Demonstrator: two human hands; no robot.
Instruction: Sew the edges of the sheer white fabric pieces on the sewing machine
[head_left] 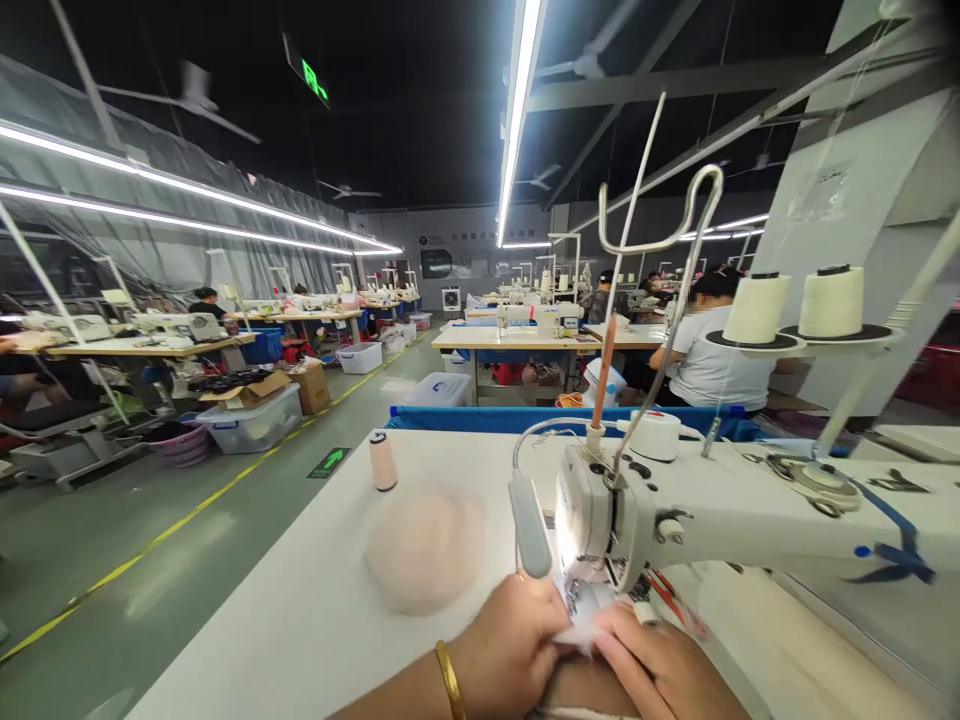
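Note:
My left hand point(511, 640), with a gold bangle point(450, 680) at the wrist, is closed on the near edge of a small piece of thin whitish fabric point(581, 634). My right hand point(667, 662) pinches the same piece from the other side, so the fabric spans the short gap between the fingers. Both hands are just in front of the lit needle area of a white sewing machine point(600, 510). The needle itself is hard to make out. Left of the machine lies a round pale-pink thing point(426, 548), blurred, its kind unclear.
A spool of pink thread point(382, 461) stands on the white table point(300, 600). Red-handled tools point(675, 600) lie behind my right hand. Two cream thread cones point(831, 303) sit on a stand at right. Beyond the blue cloth point(480, 420), a person in white point(720, 355) sits working.

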